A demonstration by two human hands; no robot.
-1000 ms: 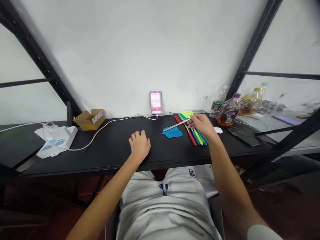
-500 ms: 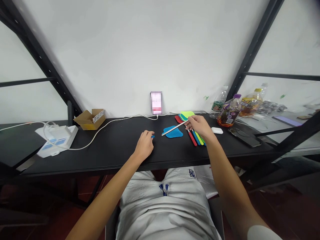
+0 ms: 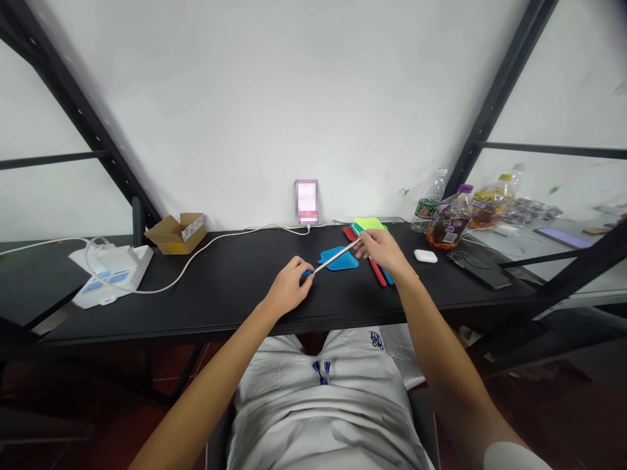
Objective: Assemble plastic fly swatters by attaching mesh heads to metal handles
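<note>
My left hand (image 3: 289,287) is closed around a short blue handle (image 3: 306,274) just above the black table. Into or against the handle's right end runs a slim metal rod (image 3: 336,256); whether it sits inside cannot be told. The rod's upper end is pinched in the fingers of my right hand (image 3: 385,251). Below the rod lies a loose blue mesh fly swatter head (image 3: 345,261) on the table. Several fly swatters with coloured heads and handles are stacked by my right hand, among them one with a red handle (image 3: 377,273) and a yellow-green head (image 3: 368,224). My right hand partly hides the stack.
A phone (image 3: 306,202) leans on the wall, with a white cable (image 3: 215,245) running left to a power strip (image 3: 115,277). An open cardboard box (image 3: 177,235) stands at left. To the right are a white earbud case (image 3: 426,256), bottles (image 3: 448,220) and a dark phone (image 3: 479,269).
The rod in my right hand has moved down and left, so its lower end now meets the blue handle. My left hand has shifted slightly right, showing more of the handle.
</note>
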